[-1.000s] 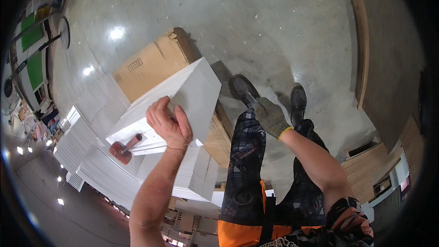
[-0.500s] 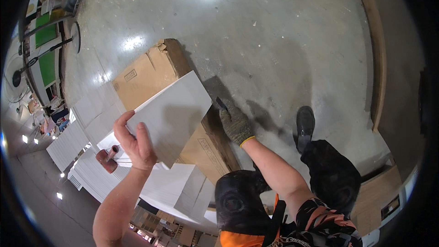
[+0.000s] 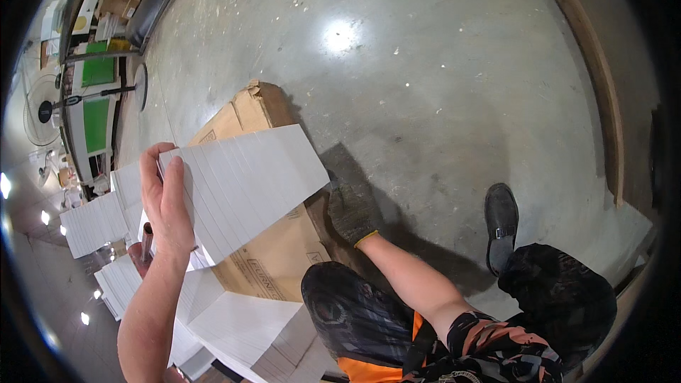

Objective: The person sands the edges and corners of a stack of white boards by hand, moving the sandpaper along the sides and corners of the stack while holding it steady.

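Bare concrete floor (image 3: 440, 92) runs through the workshop I'm standing in, with a pedestal fan (image 3: 47, 111) and green panels (image 3: 98, 71) along the far left. Next comes a red tool (image 3: 137, 259) with a dark handle, partly hidden behind the person's wrist. Just beside it, the bare left hand (image 3: 163, 202) has its grip clamped on the end of a stack of white boards (image 3: 245, 181), thumb across the upper face and fingers round the left edge. A moment ago that thumb stood off the boards; now it presses on them, so the end looks properly held. The stack lies tilted, brown cardboard (image 3: 284, 259) showing beyond and below it, more white boards (image 3: 241, 326) nearer the person. At its right corner is the gloved right hand (image 3: 350, 213), which earlier hung away by the legs, so the stack now sits between both hands. Whether that grip is together or apart, I can't tell. Further right, a dark shoe (image 3: 501, 223) is planted.
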Demonstrator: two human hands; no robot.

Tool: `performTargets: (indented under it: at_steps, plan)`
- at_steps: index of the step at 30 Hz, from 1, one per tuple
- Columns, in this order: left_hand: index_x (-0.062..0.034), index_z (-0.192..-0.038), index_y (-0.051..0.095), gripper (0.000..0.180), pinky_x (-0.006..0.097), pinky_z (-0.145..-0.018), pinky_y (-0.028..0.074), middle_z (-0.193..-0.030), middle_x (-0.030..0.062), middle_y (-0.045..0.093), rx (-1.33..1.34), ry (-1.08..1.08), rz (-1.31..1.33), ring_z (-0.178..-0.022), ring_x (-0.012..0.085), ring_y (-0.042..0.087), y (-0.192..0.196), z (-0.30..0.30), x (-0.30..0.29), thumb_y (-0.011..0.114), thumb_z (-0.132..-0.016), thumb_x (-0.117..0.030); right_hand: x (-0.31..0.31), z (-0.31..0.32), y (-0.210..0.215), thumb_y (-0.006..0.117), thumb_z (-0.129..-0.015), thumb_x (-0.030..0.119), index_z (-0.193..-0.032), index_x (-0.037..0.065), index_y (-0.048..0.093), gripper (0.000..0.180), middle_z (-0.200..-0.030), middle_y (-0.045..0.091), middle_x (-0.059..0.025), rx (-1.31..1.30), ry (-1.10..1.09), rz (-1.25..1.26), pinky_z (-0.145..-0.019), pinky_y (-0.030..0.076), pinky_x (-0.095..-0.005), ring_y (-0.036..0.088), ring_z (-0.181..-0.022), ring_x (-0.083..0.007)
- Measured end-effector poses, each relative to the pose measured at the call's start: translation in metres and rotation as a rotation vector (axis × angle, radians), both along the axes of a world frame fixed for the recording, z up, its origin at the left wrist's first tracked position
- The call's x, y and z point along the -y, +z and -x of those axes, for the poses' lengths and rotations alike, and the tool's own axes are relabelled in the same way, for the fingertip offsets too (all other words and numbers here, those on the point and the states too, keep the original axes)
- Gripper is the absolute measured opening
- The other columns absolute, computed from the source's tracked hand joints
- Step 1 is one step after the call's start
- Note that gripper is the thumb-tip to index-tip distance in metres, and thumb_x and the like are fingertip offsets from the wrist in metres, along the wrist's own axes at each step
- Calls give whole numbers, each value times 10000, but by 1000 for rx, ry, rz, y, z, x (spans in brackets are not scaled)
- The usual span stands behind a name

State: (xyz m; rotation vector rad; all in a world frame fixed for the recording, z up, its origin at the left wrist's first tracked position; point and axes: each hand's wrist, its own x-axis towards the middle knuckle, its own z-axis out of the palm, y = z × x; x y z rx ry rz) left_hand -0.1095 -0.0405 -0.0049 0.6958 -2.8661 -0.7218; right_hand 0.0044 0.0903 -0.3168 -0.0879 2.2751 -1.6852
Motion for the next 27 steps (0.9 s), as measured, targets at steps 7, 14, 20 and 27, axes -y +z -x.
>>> performTargets:
  at_steps: [7,14,20,27]
  plan:
    - [-26,-1078,546,345,250,-732,343,-851,19,455,-48,-38,40,-778,107,395,-1,-4,12,444,-1000,-346,-17,12,19,480,-959,225,-1250,20,572,367,-1244,573,-266,-188,-53,-18,-967,439,-478,544,-1142,-434]
    - [0,-1116,553,409,293,-911,380,-992,92,554,-78,-51,101,-945,177,489,-2,-4,8,413,-1003,-367,1,-9,-4,446,-968,238,-1420,48,432,491,-1246,580,-256,-112,101,-132,-913,461,-474,585,-1085,-410]
    - [-8,-1133,561,421,296,-923,379,-1014,90,569,-88,-42,96,-962,178,500,-7,-8,19,425,-994,-381,4,-14,-7,466,-951,233,-1469,65,346,558,-1121,619,-281,17,92,-82,-688,479,-507,638,-786,-400]
    - [-16,-1161,568,427,288,-946,368,-1028,77,569,-69,-29,113,-985,167,492,-3,-5,14,436,-992,-385,15,-16,-19,470,-954,233,-1445,69,379,526,-1095,619,-286,-53,5,44,-768,485,-517,624,-905,-427]
